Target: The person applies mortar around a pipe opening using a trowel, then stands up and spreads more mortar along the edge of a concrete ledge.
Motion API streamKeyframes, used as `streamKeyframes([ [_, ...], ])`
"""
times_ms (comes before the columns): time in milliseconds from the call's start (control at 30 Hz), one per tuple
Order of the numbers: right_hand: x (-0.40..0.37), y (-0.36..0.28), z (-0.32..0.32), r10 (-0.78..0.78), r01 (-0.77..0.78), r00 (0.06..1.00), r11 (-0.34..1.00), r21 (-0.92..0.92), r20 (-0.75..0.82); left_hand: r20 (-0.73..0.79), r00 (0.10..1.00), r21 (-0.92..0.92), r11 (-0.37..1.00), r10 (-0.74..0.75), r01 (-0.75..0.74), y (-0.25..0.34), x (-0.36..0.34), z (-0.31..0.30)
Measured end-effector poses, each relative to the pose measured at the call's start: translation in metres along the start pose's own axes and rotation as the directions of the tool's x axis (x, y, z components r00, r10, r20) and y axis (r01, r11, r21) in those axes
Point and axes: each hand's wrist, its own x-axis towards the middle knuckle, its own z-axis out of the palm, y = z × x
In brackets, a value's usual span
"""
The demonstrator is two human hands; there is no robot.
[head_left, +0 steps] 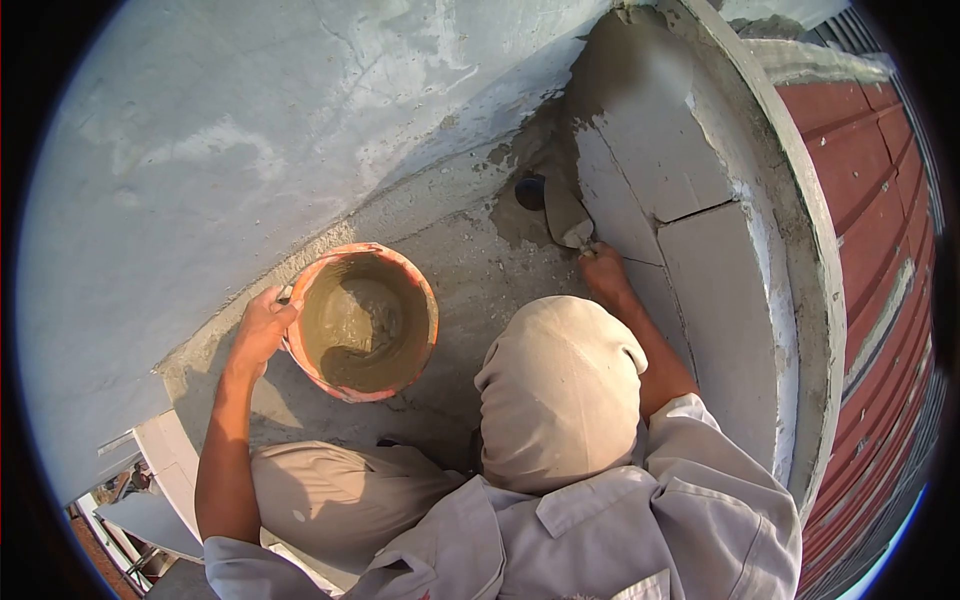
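My left hand [265,325] is closed at the left rim of an orange bucket [433,320], which stands tilted so that its mouth faces me. Wet grey-brown mortar [355,325] coats its inside and covers the bottom. My right hand [605,272] grips the handle of a trowel [565,212]. The trowel's blade points away from me, over wet mortar in the corner, right beside a round dark pipe opening [530,192]. Fresh mortar [610,70] also covers the upper part of the low block wall.
A grey plastered wall [250,130] rises along the left. Pale blocks [720,290] with dark joints line the right, under a curved concrete ledge [815,220]. Past that ledge lies a red metal roof [860,200]. My bent knees [560,390] fill the near middle.
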Motion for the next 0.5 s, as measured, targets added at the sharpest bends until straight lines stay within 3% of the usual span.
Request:
streamKeyframes([
  [133,-0.032,0.001,-0.011,-0.036,0.036,0.999,0.997,-0.075,0.007,0.012,1.000,0.014,1.000,-0.002,0.002,-0.001,-0.002,-0.002],
  [233,-0.031,0.005,-0.006,-0.141,0.130,0.984,0.985,-0.111,-0.107,0.009,1.000,0.007,1.000,0.003,-0.003,-0.005,0.003,-0.003],
  [433,-0.011,0.008,-0.001,-0.123,0.116,0.986,0.991,-0.067,-0.115,-0.008,1.000,-0.011,1.000,-0.008,0.008,0.000,0.001,0.000],
  [500,-0.025,0.018,-0.010,-0.068,0.064,0.997,0.994,-0.085,-0.039,0.016,1.000,0.003,1.000,-0.009,0.009,0.001,-0.004,-0.002],
])
